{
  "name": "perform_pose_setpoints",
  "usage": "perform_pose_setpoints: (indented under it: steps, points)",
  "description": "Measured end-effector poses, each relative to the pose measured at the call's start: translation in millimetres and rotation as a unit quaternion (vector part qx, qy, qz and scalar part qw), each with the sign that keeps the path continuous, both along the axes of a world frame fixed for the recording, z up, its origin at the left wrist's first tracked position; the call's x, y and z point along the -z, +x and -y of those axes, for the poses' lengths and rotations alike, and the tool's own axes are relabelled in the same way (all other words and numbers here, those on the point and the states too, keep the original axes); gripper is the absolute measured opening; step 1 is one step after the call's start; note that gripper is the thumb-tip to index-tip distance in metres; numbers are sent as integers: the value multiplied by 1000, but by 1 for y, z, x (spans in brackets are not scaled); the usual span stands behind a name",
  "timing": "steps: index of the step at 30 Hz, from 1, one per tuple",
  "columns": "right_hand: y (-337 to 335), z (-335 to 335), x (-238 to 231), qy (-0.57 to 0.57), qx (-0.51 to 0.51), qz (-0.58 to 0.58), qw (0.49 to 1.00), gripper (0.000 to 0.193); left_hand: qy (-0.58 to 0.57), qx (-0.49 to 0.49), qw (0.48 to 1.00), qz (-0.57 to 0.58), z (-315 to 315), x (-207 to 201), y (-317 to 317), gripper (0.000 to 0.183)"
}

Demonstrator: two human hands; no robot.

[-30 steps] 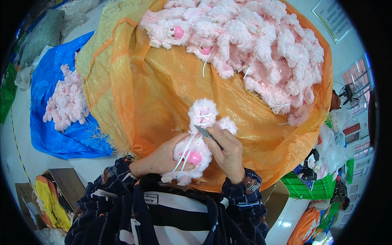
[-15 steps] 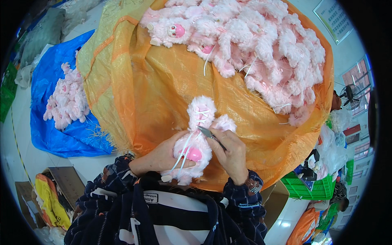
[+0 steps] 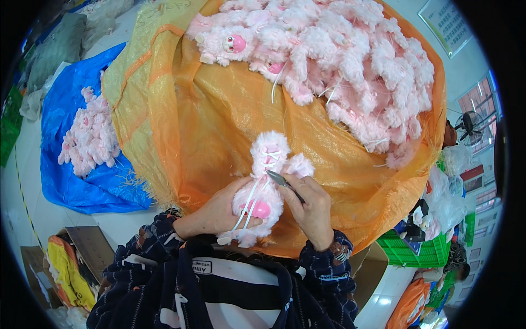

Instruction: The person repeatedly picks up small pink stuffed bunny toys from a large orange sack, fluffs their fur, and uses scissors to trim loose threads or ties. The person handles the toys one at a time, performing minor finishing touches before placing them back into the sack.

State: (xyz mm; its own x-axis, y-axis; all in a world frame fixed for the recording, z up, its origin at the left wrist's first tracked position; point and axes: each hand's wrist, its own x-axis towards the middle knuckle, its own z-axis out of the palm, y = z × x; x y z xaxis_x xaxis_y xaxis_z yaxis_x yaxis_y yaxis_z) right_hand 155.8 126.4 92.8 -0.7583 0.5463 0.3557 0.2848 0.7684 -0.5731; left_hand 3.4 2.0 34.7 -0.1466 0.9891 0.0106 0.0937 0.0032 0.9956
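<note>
A fluffy pink plush toy lies in front of me, with a smooth darker pink oval showing at its lower part. White lacing criss-crosses a slit in its upper end, and loose white cord ends hang down over the fur. My left hand is closed round the toy's left side, its fingertips by the oval. In my right hand is a grey pointed tool, gripped between thumb and fingers. Its tip touches the toy at the lower end of the lacing; its exact kind is unclear.
An orange woven sheet lies under the toy, with a large heap of similar pink plush on its far side. At left, a blue sheet bears a smaller pink heap. Cardboard boxes and a green crate stand nearby.
Almost nothing differs. My hands, the toy and the tool keep nearly the same place, while the whole view has shifted very slightly.
</note>
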Motion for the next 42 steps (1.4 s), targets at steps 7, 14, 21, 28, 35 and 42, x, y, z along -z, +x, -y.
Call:
perform_pose_setpoints:
  steps: [7,14,21,28,35,42]
  points:
    - [2,0,-2,-16,11,-52,998,25,9,-5,1000,7,0,4,2,80]
    - [-1,0,0,-25,25,-29,999,24,30,-5,997,-69,0,3,3,78]
    - [5,-20,-14,-130,29,-119,984,20,2,-6,998,58,-1,8,0,77]
    - [27,-129,15,264,227,29,937,24,30,-29,987,157,-11,-1,-6,76]
    - [-1,-47,20,-188,85,-121,971,26,46,-56,982,172,-14,2,-10,76]
    - [-48,11,20,-625,35,-258,736,28,68,40,971,225,-13,2,-3,78]
